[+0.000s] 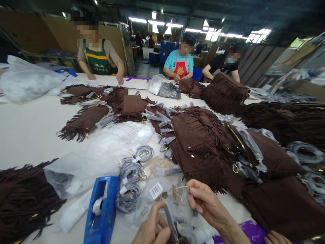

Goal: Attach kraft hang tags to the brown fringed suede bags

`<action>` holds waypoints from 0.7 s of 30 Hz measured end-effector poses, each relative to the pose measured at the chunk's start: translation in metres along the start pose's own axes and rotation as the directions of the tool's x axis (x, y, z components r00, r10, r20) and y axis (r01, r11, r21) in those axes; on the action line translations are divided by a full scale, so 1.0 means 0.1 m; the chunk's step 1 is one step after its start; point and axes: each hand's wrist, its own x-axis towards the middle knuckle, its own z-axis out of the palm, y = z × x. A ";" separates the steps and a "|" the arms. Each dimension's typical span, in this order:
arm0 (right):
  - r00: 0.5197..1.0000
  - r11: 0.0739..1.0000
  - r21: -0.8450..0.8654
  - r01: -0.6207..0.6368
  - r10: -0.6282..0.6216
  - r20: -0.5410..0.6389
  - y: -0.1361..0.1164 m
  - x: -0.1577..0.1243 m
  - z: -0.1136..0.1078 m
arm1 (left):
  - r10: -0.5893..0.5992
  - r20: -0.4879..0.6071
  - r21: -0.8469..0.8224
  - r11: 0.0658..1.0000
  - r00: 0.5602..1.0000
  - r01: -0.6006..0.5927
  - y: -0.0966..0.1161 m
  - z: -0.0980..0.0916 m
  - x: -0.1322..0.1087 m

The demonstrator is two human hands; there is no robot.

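My left hand point(152, 226) is closed around a grey plastic-wrapped strip point(170, 217), low in the middle of the view. To its right, my right hand point(207, 203) pinches the end of a thin white string point(181, 187) between thumb and fingertips. Clear plastic bags and a white barcode label point(155, 190) lie just beyond both hands. Coiled grey straps point(130, 176) with gold clips, wrapped in plastic, sit left of the bags. Brown fringed bags point(194, 135) with gold rings are piled beyond my right hand.
A blue tape dispenser point(100, 210) stands at my left. Brown fringe point(25, 200) lies farther left, near white plastic bags point(122, 135). Purple material point(248, 232) and another person's hand point(276, 237) appear at lower right. Several people work across the white table point(30, 132).
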 end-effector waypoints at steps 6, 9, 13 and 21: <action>0.998 0.995 0.088 -0.036 0.031 0.059 0.01 -0.05 0.07 | 0.085 -0.090 0.142 0.987 0.992 -0.072 0.18 0.06 0.24; 0.995 0.992 0.112 -0.060 0.050 0.085 0.06 -0.04 0.12 | 0.091 -0.093 0.197 0.978 0.992 -0.071 0.27 0.11 0.29; 0.992 0.986 0.145 -0.082 0.067 0.105 0.14 -0.04 0.18 | 0.176 -0.160 0.291 0.949 0.971 -0.124 0.31 0.20 0.33; 0.989 0.996 0.055 0.073 -0.065 -0.133 0.17 0.03 0.14 | 0.291 -0.285 0.458 0.878 0.913 -0.137 0.12 0.28 0.40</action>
